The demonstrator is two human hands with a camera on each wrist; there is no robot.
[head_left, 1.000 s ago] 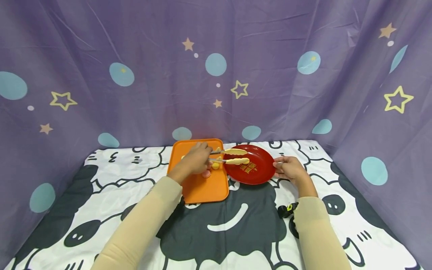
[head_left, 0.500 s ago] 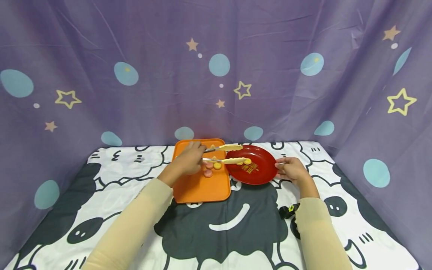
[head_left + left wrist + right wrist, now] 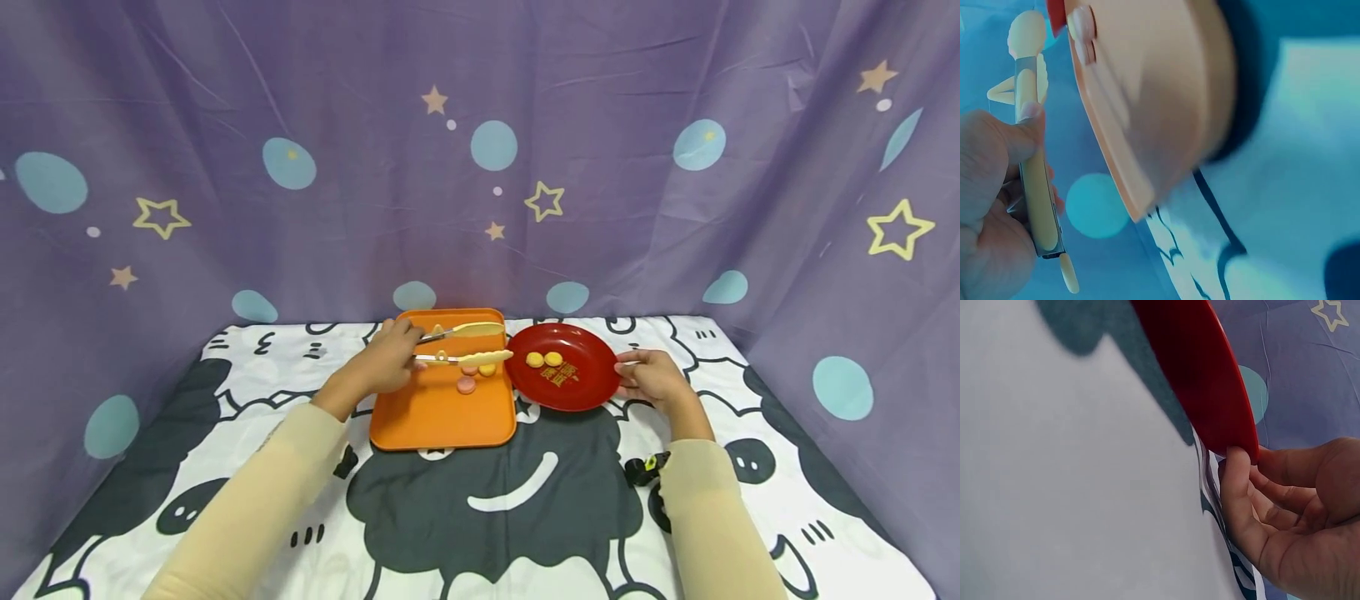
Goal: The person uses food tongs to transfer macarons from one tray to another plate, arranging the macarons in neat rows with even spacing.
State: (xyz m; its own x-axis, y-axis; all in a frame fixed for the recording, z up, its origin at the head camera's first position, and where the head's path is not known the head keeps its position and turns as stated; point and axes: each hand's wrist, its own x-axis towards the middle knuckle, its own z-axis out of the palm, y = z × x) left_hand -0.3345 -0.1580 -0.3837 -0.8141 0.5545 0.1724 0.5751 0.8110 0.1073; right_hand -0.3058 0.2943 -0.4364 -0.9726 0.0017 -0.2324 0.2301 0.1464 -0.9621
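My left hand point(image 3: 390, 357) grips a pair of tongs point(image 3: 1040, 181) with cream tips and metal arms, held over the orange tray point(image 3: 442, 425). The tongs' two tips stand apart with nothing between them. On the tray, near its right side, lie pink round pieces point(image 3: 467, 385) and a yellow one point(image 3: 487, 369), partly covered by the tongs. Two yellow round pieces point(image 3: 553, 359) sit side by side on the red plate point(image 3: 592, 379), right of the tray. My right hand point(image 3: 651, 379) pinches the plate's right rim between thumb and fingers, as the right wrist view shows.
A white cloth point(image 3: 300, 433) with black cartoon sheep covers the table. Behind it hangs a purple curtain point(image 3: 600, 208) with stars and blue dots, which also closes off both sides. The tray and plate stand side by side near the back edge.
The tongs have moved left with my left hand, from over the plate to over the tray. Their tips have come away from the yellow pieces, now on the plate. My right hand keeps its hold.
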